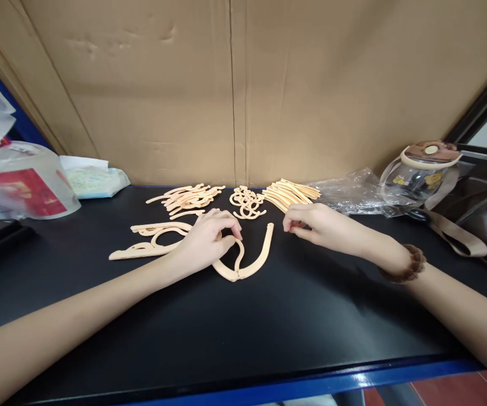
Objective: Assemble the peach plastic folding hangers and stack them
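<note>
A pale wooden hanger-shaped piece (251, 260) lies on the black table (243, 327); my left hand (207, 239) is closed over its left side, fingers pinching it. My right hand (311, 223) hovers just right of the piece's upper right arm, fingers curled together; whether anything is in them is hidden. Finished-looking wooden pieces (150, 242) lie left of my left hand. Behind are three piles: curved parts (188, 198), hook-shaped parts (247, 203) and straight strips (289, 193).
A cardboard wall (235, 84) closes the back. Plastic bags (18, 180) and a tissue pack (93, 177) sit at the left. Crumpled clear plastic (349, 192), a lidded glass jar (421, 172) and a dark bag with strap (480, 220) are at the right.
</note>
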Action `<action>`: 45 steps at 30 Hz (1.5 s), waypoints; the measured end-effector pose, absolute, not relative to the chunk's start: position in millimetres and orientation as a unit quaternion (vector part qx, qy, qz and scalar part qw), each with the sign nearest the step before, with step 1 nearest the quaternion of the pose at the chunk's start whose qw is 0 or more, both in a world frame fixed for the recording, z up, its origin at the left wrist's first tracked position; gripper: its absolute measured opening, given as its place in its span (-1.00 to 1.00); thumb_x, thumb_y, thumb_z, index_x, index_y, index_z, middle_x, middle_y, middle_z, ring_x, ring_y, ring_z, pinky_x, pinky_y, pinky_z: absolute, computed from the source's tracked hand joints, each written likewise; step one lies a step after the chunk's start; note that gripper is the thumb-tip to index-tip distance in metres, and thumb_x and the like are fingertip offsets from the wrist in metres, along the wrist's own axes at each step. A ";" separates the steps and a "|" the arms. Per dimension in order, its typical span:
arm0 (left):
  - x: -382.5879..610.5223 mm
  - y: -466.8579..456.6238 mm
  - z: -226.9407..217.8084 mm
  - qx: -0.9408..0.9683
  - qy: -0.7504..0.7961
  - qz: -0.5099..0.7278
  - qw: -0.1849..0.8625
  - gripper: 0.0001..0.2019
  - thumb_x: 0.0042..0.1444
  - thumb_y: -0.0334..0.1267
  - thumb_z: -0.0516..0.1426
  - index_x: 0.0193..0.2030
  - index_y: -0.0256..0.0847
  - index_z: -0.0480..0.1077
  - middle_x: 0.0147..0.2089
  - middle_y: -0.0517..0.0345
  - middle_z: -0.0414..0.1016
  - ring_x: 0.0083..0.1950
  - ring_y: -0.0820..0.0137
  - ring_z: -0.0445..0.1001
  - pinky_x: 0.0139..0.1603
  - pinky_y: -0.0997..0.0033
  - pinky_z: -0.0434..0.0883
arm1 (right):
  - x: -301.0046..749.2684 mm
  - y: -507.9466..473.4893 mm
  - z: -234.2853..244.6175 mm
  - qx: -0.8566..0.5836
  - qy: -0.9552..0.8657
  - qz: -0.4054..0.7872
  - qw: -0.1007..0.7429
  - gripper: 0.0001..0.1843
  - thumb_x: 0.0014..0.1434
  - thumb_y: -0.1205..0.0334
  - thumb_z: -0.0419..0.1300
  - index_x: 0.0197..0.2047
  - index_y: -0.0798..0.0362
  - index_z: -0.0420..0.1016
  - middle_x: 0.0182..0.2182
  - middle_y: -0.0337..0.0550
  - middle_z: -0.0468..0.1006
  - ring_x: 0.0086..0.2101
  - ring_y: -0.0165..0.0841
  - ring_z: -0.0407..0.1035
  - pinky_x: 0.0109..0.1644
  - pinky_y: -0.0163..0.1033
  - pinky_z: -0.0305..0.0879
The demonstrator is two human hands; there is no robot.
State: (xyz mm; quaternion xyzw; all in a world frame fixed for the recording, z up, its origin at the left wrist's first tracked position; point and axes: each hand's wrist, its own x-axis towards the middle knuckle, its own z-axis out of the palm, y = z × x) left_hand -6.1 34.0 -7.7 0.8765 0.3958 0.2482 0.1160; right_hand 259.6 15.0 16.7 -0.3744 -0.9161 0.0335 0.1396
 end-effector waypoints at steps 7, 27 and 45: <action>-6.0 35.4 -8.8 0.905 0.331 0.233 0.134 -0.75 -0.02 -0.50 -0.06 -0.54 -0.19 0.37 -0.16 0.20 0.50 -0.05 0.30 0.36 0.11 0.12 0.17 | 275.6 15.4 38.7 -0.490 -0.862 -0.062 0.114 -0.84 0.21 0.26 0.05 -0.30 0.01 0.45 -0.35 -0.22 0.54 -0.38 -0.36 0.37 -0.33 -0.30 0.15; 22.8 -32.0 0.6 0.971 0.204 0.122 -0.019 -0.75 0.28 -0.24 0.01 0.04 -0.18 0.37 -0.05 0.07 0.45 -0.08 0.28 0.37 -0.10 0.28 0.32 | 284.9 12.8 41.7 -0.498 -0.860 0.111 0.015 -0.81 0.05 0.10 0.20 -0.41 0.06 0.45 -0.41 -0.20 0.54 -0.41 -0.35 0.37 -0.37 -0.30 0.17; 18.1 -15.2 -2.8 0.870 0.360 0.232 0.243 -0.82 0.22 -0.10 0.06 -0.27 -0.14 0.19 -0.44 0.32 0.29 -0.46 0.49 0.25 -0.46 0.49 0.18 | 256.3 -1.6 38.8 -0.350 -0.818 0.434 0.140 -0.75 0.11 0.12 0.26 -0.25 0.10 0.36 -0.37 -0.22 0.52 -0.38 -0.45 0.40 -0.27 -0.31 0.33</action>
